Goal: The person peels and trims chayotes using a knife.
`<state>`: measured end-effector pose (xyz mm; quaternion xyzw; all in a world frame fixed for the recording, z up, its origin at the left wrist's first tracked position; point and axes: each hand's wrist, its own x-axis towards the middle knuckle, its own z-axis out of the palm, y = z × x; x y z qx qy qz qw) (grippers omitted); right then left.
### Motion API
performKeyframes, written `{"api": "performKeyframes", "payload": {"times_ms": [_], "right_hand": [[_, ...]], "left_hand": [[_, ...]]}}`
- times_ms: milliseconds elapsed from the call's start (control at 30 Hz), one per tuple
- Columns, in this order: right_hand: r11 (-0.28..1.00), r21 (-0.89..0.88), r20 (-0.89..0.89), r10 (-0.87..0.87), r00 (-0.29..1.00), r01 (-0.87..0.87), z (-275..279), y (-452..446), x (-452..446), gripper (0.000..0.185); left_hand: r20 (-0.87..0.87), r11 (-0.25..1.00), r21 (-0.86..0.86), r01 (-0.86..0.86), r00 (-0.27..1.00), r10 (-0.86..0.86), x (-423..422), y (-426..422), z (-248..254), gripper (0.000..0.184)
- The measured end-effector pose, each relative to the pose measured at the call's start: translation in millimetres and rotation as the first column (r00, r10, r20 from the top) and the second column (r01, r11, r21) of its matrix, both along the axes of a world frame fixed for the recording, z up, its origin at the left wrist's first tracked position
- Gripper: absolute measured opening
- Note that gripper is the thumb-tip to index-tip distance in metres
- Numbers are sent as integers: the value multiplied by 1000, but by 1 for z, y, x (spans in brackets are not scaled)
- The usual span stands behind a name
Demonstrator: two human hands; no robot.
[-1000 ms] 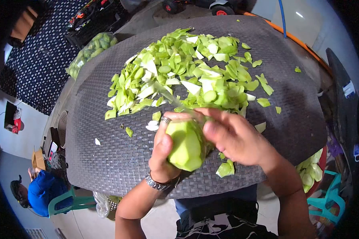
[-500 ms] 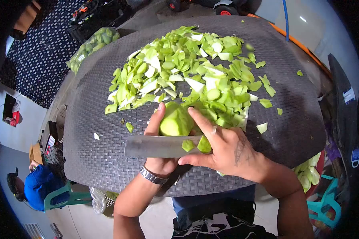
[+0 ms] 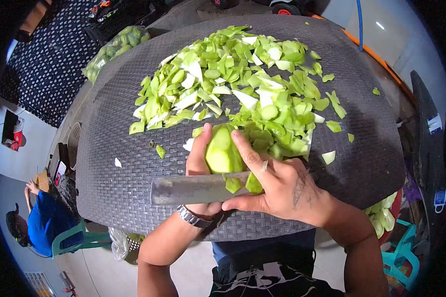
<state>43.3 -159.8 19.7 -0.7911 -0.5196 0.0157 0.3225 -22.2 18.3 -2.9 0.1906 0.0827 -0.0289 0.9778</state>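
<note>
My left hand (image 3: 199, 163), with a metal watch on its wrist, is closed around a partly peeled light-green chayote (image 3: 224, 153). In my right hand (image 3: 287, 190) is a broad-bladed knife (image 3: 193, 190); its handle is hidden by my fingers. The blade lies across the near side of the chayote and points left. Two bits of green peel cling to the blade near my right hand. My right index finger reaches along the chayote's right side. Just beyond my hands, a wide heap of green and whitish peelings (image 3: 208, 79) covers the dark woven-pattern table (image 3: 129, 183).
A clear bag of whole green chayotes (image 3: 121, 47) stands past the table's far left edge. Pale peeled pieces (image 3: 381, 218) sit in a red container at the lower right, beside a teal chair (image 3: 401, 252). Another person in blue (image 3: 52, 222) sits at left.
The chayote has turned in my left hand and shows a smooth, freshly cut face. The knife has shifted slightly down and left. The seated person's hands have risen.
</note>
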Motion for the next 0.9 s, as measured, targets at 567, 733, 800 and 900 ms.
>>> {"api": "performKeyframes", "payload": {"times_ms": [567,733,800,900], "right_hand": [[996,86,185,-6,983,-10,-14,4,2,109],[999,52,168,-16,986,8,-14,4,1,112],[999,54,172,-15,985,6,-13,5,1,112],[998,58,186,-15,983,4,-13,5,1,112]], "left_hand": [[-134,999,44,7,991,-2,2,-1,3,58],[-121,999,37,-7,993,12,2,-3,5,59],[-120,999,47,-12,993,17,2,-3,6,59],[-136,998,68,-6,991,15,2,-3,7,57]]}}
